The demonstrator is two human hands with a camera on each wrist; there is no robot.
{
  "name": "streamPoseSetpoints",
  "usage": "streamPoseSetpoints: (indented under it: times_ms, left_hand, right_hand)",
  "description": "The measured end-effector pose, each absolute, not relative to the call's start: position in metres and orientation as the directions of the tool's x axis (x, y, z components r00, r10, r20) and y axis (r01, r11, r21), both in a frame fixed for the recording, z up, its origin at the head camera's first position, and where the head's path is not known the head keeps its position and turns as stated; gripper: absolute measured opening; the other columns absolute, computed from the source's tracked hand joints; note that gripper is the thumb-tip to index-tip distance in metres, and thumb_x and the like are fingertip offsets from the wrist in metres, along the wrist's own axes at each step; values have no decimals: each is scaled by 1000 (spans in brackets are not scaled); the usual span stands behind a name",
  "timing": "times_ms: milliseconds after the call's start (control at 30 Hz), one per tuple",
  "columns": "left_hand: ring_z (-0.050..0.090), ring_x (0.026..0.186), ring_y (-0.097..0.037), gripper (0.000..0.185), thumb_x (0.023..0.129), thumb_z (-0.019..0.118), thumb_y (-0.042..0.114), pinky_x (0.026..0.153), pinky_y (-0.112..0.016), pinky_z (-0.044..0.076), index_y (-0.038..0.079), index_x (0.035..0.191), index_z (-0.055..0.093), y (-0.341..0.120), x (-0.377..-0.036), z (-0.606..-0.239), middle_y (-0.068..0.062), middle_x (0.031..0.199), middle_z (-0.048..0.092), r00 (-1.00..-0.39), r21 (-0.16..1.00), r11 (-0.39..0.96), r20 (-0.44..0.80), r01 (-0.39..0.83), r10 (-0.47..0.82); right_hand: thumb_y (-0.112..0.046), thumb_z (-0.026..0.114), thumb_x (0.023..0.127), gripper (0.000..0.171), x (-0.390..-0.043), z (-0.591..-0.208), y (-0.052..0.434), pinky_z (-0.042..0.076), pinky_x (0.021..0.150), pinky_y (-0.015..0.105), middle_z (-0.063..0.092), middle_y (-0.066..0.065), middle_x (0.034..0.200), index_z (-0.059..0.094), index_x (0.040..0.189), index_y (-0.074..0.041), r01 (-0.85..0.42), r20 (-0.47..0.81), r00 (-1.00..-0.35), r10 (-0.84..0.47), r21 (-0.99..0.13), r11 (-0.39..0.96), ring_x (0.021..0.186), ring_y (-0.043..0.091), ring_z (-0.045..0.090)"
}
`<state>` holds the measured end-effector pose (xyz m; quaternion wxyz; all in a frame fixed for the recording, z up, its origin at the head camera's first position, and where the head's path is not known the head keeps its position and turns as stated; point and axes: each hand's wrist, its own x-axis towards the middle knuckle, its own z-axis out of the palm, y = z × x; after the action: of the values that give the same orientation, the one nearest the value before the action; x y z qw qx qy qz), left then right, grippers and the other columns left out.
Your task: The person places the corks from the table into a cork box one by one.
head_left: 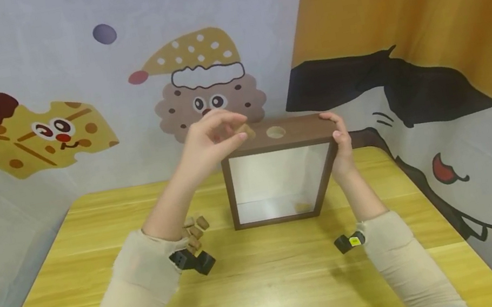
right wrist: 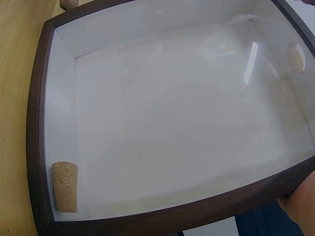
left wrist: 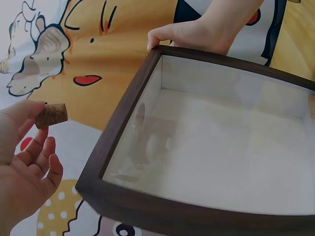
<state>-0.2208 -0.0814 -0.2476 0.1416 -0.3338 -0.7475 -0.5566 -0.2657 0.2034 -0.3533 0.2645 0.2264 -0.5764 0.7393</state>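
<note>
A dark wood box frame [head_left: 306, 131] with a clear front and white inside stands upright on the table. Its top edge has a round hole [head_left: 276, 132]. My left hand [head_left: 204, 141] pinches a cork [left wrist: 51, 116] between thumb and index finger, to the left of the hole; the other fingers are loosely bent in the left wrist view. At the box's upper right corner, my right hand [head_left: 343, 150] grips the side, fingertips over the top edge. Inside the box, one cork [right wrist: 65, 187] sits in the bottom right corner.
Several loose corks [head_left: 195, 234] lie on the wooden table [head_left: 269, 286] left of the box, partly hidden by the left forearm. Black wrist cameras [head_left: 203, 263] are strapped at both sleeves. A curtain with cartoon prints [head_left: 209, 83] hangs close behind the table.
</note>
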Motion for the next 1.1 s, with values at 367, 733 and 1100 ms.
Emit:
streamPoseSetpoints:
  times_ms: [367,733,1100]
  left_hand:
    - [53,87,-16,25,87,70,8,74,-28,45,5,112,68,-48,-241,-239,0,107,61,-729,740,173,541,650,419]
    - [53,89,-15,27,88,70,10,74,-26,44,4,114,67,-24,-263,-245,-1,106,62,-744,735,243,491,633,454]
    - [54,87,-14,26,87,71,10,75,-24,46,7,112,69,-18,-269,-249,-2,103,61,-771,690,395,386,606,507]
  right_hand:
    - [-45,48,86,49,-266,-354,203,33,83,34,51,8,119,56,124,-16,-655,641,-755,139,-726,-210,104,23,45]
    - [-46,47,87,58,-266,-354,204,33,84,35,50,8,120,50,129,-7,-653,642,-756,124,-733,-189,105,23,44]
    - [-44,48,86,53,-266,-353,202,34,81,34,50,7,117,52,127,-11,-647,639,-760,117,-729,-226,102,21,45]
